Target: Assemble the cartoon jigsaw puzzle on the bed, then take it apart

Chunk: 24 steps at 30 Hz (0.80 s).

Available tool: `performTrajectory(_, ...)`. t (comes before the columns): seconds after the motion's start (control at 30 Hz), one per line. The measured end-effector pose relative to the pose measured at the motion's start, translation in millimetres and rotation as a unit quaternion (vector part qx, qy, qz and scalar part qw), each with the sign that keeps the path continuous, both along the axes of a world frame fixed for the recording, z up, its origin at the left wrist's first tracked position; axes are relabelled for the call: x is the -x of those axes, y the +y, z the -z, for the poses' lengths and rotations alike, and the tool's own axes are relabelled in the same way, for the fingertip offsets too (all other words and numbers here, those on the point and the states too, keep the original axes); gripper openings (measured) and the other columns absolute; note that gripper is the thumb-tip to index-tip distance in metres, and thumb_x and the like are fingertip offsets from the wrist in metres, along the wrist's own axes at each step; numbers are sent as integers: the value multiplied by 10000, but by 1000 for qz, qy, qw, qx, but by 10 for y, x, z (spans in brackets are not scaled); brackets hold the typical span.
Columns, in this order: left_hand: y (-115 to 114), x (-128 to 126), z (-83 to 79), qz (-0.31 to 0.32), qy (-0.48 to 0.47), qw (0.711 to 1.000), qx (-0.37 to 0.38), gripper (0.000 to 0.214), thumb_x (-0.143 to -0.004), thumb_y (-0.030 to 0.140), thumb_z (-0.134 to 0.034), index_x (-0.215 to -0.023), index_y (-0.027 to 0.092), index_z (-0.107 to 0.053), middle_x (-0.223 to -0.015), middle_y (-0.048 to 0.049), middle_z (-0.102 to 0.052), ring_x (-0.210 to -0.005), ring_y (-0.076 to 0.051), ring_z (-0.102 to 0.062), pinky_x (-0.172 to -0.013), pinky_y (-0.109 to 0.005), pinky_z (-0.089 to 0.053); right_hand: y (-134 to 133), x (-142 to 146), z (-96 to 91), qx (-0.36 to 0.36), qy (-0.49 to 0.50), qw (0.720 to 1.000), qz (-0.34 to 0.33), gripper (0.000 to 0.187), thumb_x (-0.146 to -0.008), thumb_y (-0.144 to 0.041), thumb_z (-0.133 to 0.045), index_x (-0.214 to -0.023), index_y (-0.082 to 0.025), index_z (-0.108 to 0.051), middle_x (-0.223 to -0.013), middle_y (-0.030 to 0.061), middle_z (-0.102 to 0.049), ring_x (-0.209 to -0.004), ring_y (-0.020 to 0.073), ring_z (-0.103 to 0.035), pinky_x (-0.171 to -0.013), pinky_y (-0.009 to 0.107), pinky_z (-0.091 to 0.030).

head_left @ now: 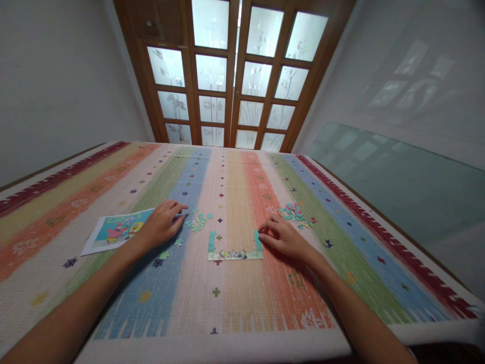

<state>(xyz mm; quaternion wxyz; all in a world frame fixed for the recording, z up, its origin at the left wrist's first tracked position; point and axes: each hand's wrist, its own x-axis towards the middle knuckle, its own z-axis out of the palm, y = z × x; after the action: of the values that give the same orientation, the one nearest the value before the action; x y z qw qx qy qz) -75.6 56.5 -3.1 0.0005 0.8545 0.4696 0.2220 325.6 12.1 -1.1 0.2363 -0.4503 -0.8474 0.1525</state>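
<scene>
A partly joined jigsaw puzzle border (235, 255) lies on the tablecloth, a bottom row with two short sides rising from it. At the top of its right side, my right hand (282, 236) is closed, thumb and fingertips on a teal puzzle piece (257, 236). My left hand (163, 223) hovers or rests by the loose greenish pieces (197, 221), fingers stretched and thumb apart, holding nothing visible. Under its wrist side lies a printed cartoon picture (117, 231), partly covered by the hand and forearm. Another heap of loose pieces (294, 214) sits just beyond my right hand.
A striped, patterned tablecloth (235, 303) covers the table. A few stray pieces (164, 255) lie near my left forearm. Beyond the far edge stand wooden doors with frosted panes (212, 73). A glass panel (379, 167) leans along the right wall.
</scene>
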Motion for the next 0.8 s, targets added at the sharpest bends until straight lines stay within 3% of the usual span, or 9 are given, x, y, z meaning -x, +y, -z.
performTrajectory(0.13,43,35,23,11,-23,999,30,333,-988,330,-411,-1139,184,-671,-989,-104,-652,-965,-284,-575,-929,-457,-456,13,-7,13,-2,-1,1000,5,103,-942,-236,-620,-906,-206,-712,-881,66,-632,-843,212,-595,-772,358,-465)
performTrajectory(0.27,42,-93,61,29,-31,998,49,394,-1016,428,-417,-1169,202,-701,-1110,-108,-631,-1050,-287,-558,-981,-465,-432,19,-3,31,-6,5,1000,6,135,-952,-245,-598,-898,-195,-711,-876,64,-632,-831,207,-592,-770,355,-454)
performTrajectory(0.47,91,-350,154,-22,-20,999,15,324,-999,344,-473,-1144,236,-742,-1249,-118,-585,-1159,-325,-488,-1002,-526,-383,24,12,46,-11,9,1000,1,141,-950,-231,-590,-885,-197,-711,-867,72,-638,-825,215,-597,-764,362,-449)
performTrajectory(0.8,132,-400,172,-44,-12,998,31,283,-963,357,-507,-1022,217,-746,-1149,-112,-620,-1100,-324,-508,-950,-507,-402,32,9,41,-18,0,1000,12,159,-958,-258,-587,-882,-191,-709,-861,59,-622,-825,210,-589,-771,356,-442)
